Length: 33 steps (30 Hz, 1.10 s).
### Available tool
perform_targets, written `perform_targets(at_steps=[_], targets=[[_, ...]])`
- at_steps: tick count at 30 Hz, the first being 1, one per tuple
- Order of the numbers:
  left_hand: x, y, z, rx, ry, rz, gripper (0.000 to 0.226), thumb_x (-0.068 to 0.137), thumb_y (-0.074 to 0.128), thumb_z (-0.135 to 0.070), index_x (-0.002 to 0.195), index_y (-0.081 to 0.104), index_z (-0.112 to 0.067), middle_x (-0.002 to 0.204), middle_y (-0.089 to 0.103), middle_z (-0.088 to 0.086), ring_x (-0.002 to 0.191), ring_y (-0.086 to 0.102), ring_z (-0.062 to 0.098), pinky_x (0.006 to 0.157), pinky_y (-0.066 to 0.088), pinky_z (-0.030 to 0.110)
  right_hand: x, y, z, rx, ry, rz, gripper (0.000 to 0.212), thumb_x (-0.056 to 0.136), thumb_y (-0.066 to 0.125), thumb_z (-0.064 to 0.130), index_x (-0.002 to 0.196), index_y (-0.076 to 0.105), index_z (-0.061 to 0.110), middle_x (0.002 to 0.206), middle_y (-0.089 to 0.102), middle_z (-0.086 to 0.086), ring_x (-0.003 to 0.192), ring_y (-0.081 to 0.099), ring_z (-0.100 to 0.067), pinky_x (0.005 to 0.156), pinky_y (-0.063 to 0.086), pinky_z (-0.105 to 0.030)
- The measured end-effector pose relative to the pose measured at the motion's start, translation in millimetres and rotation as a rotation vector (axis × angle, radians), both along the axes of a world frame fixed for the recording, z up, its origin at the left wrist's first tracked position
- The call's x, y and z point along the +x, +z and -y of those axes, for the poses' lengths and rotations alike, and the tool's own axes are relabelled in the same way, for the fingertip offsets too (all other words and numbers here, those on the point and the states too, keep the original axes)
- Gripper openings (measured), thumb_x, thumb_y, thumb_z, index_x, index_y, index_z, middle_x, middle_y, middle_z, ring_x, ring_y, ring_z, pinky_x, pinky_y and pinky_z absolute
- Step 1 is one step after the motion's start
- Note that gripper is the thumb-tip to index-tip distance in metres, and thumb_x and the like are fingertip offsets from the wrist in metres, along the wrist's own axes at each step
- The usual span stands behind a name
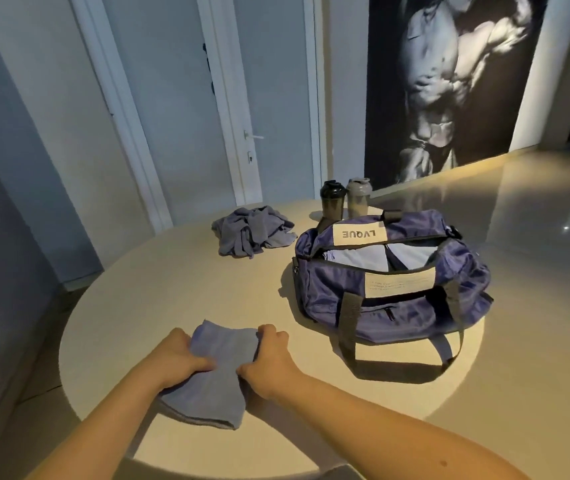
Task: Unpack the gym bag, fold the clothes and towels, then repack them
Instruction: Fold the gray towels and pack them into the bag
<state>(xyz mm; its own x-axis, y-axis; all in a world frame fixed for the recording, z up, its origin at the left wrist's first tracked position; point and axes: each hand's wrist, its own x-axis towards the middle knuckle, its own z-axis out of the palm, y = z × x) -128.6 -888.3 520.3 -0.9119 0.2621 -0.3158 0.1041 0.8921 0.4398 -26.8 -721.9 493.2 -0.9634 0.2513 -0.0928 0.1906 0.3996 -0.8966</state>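
Round table (159,278) with open gym bag (391,282) as landmark: nearer me and left of the bag, my left hand (179,358) and right hand (269,358) curl round opposite edges of the folded blue cloth (214,375), whose layers could spill open if either grip slackens.

Fingertips of our left hand (176,355) and right hand (271,358) are lost in the folds of the blue towel (212,379). We cannot read the fine print on the lower label (398,284) of the gym bag (405,317). The bag hides the bases of the dark shaker bottle (332,199) and grey shaker bottle (358,197).
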Motion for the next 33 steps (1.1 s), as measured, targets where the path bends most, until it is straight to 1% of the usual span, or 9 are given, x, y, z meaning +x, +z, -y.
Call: perform_targets(at_steps=[3, 7, 11, 16, 18, 20, 23, 28, 33], targets=[[9.3, 11.1, -12.1, 0.263, -0.004, -0.055, 0.058, 0.082, 0.082, -0.037, 0.121, 0.044, -0.017, 0.106, 0.065, 0.009, 0.089, 0.065, 0.019, 0.069, 0.048, 0.028, 2.3, 3.5, -8.2, -0.082, -0.019, -0.069, 0.040, 0.092, 0.067, 0.017, 0.124, 0.043, 0.014, 0.126, 0.032, -0.003, 0.100, 0.049, -0.015, 0.083, 0.046, -0.019], [12.3, 31.5, -36.2, 0.427, -0.050, -0.187, 0.051, 0.089, 0.073, -0.035, 0.131, 0.047, -0.025, 0.105, 0.066, -0.001, 0.089, 0.068, 0.017, 0.070, 0.053, 0.033, 1.9, 22.9, -27.5, -0.157, -0.115, -0.224, 0.006, 0.094, 0.057, 0.006, 0.098, 0.060, 0.010, 0.101, 0.054, -0.001, 0.086, 0.056, -0.014, 0.062, 0.048, -0.017], [28.1, 60.5, -76.8, 0.531, -0.161, -0.289, 0.044, 0.090, 0.072, -0.030, 0.126, 0.046, -0.033, 0.103, 0.065, -0.005, 0.083, 0.067, 0.010, 0.065, 0.048, 0.026, 0.7, 62.7, -52.1, -0.249, -0.185, -0.324, 0.036, 0.098, 0.048, 0.027, 0.065, 0.039, 0.014, 0.068, 0.036, -0.006, 0.063, 0.032, -0.015, 0.061, 0.027, -0.033], [30.5, 95.6, -130.3, 0.747, -0.235, -0.295, 0.048, 0.084, 0.072, -0.027, 0.127, 0.050, -0.031, 0.102, 0.072, -0.004, 0.089, 0.069, 0.016, 0.088, 0.056, 0.041, 8.7, 108.8, -95.6, -0.251, -0.176, -0.368, 0.063, 0.082, 0.050, 0.061, 0.086, 0.062, 0.000, 0.090, 0.066, -0.019, 0.081, 0.060, -0.021, 0.077, 0.049, -0.045], [28.9, 108.0, -152.9, 0.799, -0.274, -0.250, 0.039, 0.089, 0.068, -0.021, 0.126, 0.056, -0.026, 0.102, 0.074, -0.004, 0.099, 0.069, 0.016, 0.096, 0.053, 0.042, 13.6, 120.1, -122.1, -0.267, -0.190, -0.366, 0.048, 0.092, 0.056, 0.057, 0.100, 0.072, 0.013, 0.108, 0.070, -0.012, 0.096, 0.064, -0.017, 0.089, 0.051, -0.043], [31.0, 120.6, -176.7, 0.816, -0.298, -0.190, 0.030, 0.094, 0.063, -0.028, 0.123, 0.060, -0.027, 0.105, 0.072, -0.003, 0.099, 0.067, 0.015, 0.095, 0.052, 0.039, 16.4, 128.7, -150.4, -0.293, -0.192, -0.350, 0.037, 0.089, 0.065, 0.057, 0.108, 0.072, 0.027, 0.114, 0.070, 0.001, 0.107, 0.062, -0.012, 0.096, 0.050, -0.039], [35.6, 132.3, -208.1, 0.918, -0.315, -0.042, 0.022, 0.099, 0.055, -0.033, 0.118, 0.063, -0.028, 0.105, 0.071, -0.002, 0.097, 0.066, 0.017, 0.082, 0.047, 0.033, 17.0, 134.2, -184.8, -0.274, -0.255, -0.333, 0.065, 0.065, 0.084, 0.061, 0.119, 0.068, 0.029, 0.118, 0.070, 0.002, 0.114, 0.065, -0.020, 0.098, 0.054, -0.044], [42.4, 141.8, -253.9, 1.030, -0.432, 0.196, 0.022, 0.107, 0.046, -0.026, 0.116, 0.058, -0.010, 0.095, 0.060, 0.013, 0.087, 0.059, 0.026, 0.063, 0.055, 0.027, 15.1, 140.4, -235.7, -0.312, -0.311, -0.322, 0.039, 0.077, 0.077, 0.009, 0.115, 0.072, 0.018, 0.101, 0.077, -0.008, 0.099, 0.073, -0.030, 0.090, 0.059, -0.042], [-6.6, 119.8, -285.5, 0.863, -0.429, -0.127, 0.013, 0.100, 0.057, -0.014, 0.107, 0.067, -0.019, 0.106, 0.075, 0.006, 0.089, 0.072, 0.021, 0.078, 0.059, 0.039, 8.8, 150.6, -273.9, -0.155, -0.373, -0.243, 0.021, 0.086, 0.070, 0.004, 0.100, 0.077, 0.018, 0.086, 0.075, -0.004, 0.080, 0.066, -0.020, 0.071, 0.053, -0.031]])
